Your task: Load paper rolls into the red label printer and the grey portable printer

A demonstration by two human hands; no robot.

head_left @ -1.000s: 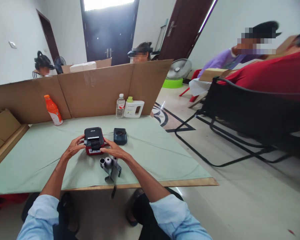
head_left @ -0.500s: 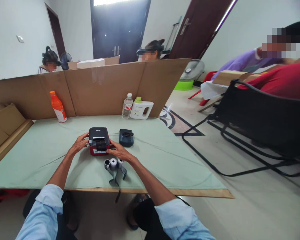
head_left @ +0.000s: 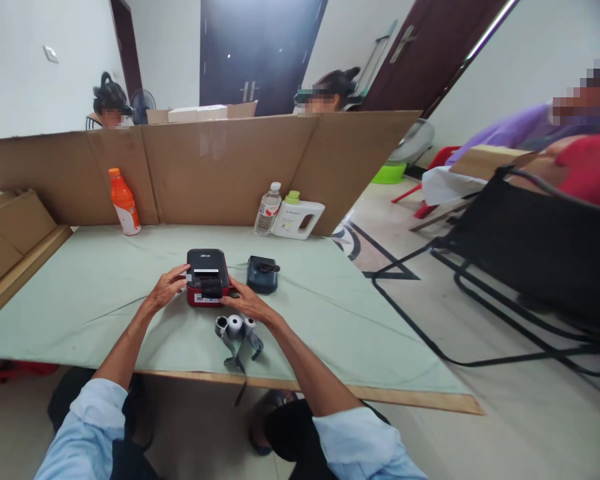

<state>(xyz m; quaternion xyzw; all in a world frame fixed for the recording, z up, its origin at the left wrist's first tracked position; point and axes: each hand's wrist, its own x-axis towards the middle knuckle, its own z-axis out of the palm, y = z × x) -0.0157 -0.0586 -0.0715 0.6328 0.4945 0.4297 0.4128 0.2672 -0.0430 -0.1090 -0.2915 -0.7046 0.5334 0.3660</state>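
Note:
A small red and black label printer stands on the green-covered table, with a strip of print across its top. My left hand grips its left side with the fingertips. On the opposite side my right hand holds the right face, its thumb by the lower front corner. Just right of the printer sits a dark blue pouch-like device with a black strap or cord on it. Nearer to me lie three small paper rolls, their loose grey tails trailing to the table's front edge.
A cardboard screen borders the table's back. Before it stand an orange bottle, a clear water bottle and a white jug. Cardboard boxes are at left, a black folding chair at right. Other people sit beyond.
The view has shifted, so the whole scene sits a little further right. Both hands stay on the printer, which shows no clear movement on the table.

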